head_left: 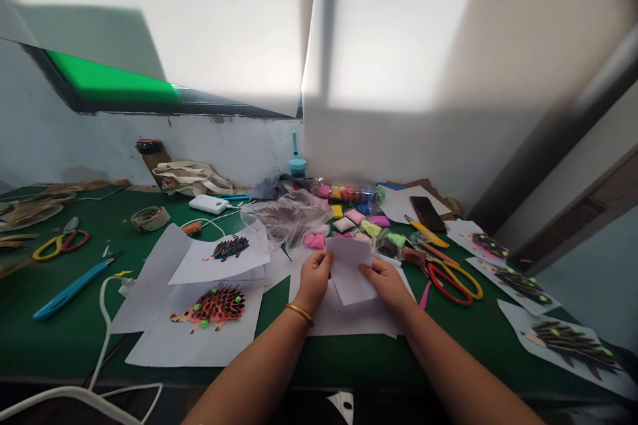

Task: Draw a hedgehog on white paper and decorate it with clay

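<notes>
Between my two hands is a small folded sheet of white paper [353, 275], held up above larger white sheets [343, 319] on the green table. My left hand [315, 277] pinches its left edge, with the thumb towards me. The thumb and fingers of my right hand [387, 284] grip the right edge. Just beyond the paper lie several small packets of coloured clay [356, 216]. To the left are a sheet bearing a red hedgehog picture [219, 305] with green dots and another bearing a dark hedgehog picture [229, 249].
Red-and-yellow scissors [456, 282], a yellow cutter [426, 232] and a phone [427, 214] lie to the right, near more hedgehog sheets [573, 345]. On the left are a blue cutter [74, 289], another pair of scissors [60, 242], tape [150, 218] and a white cable [104, 319].
</notes>
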